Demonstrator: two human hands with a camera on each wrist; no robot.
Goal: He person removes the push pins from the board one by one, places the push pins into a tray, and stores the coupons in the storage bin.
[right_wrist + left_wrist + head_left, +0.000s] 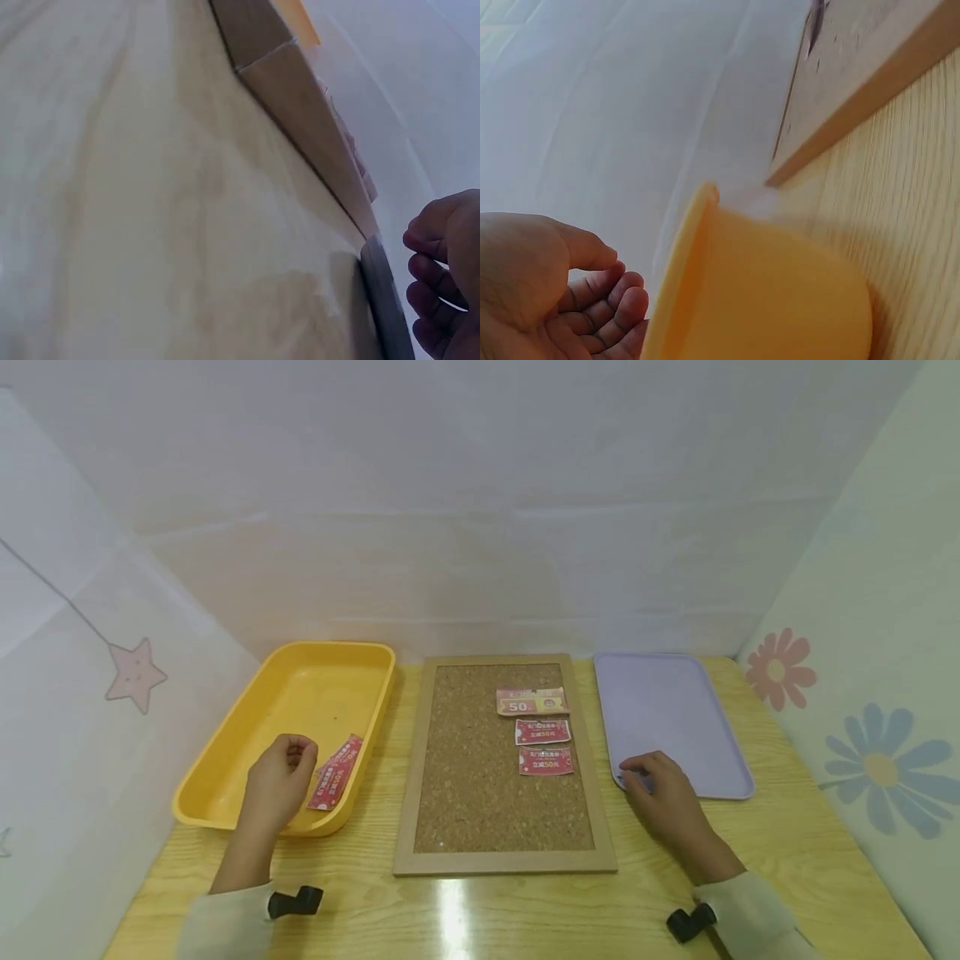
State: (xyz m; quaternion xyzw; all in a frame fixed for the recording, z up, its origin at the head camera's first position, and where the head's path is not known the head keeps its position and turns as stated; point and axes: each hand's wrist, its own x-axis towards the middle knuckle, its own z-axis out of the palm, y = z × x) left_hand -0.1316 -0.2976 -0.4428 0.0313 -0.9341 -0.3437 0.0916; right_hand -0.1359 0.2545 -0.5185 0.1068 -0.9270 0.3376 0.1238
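— Two red coupons in the yellow tray, left of the frame?

— Yes, overlapping near the tray's right wall, just beside the left grip.

— Holding anything?

— Apparently not: loosely curled, thumb close to fingertips, no coupon visible between.

— And the right grip?

— Narrow, at the lilac tray, right of centre; impossible to tell whether pinching any dark specks there.

— Likely feel of a coupon?

— Probably light, thin and easily creased, judging by wavy coupons on the board, mid-frame. Best pinched gently at a free short end, away from the overlap.
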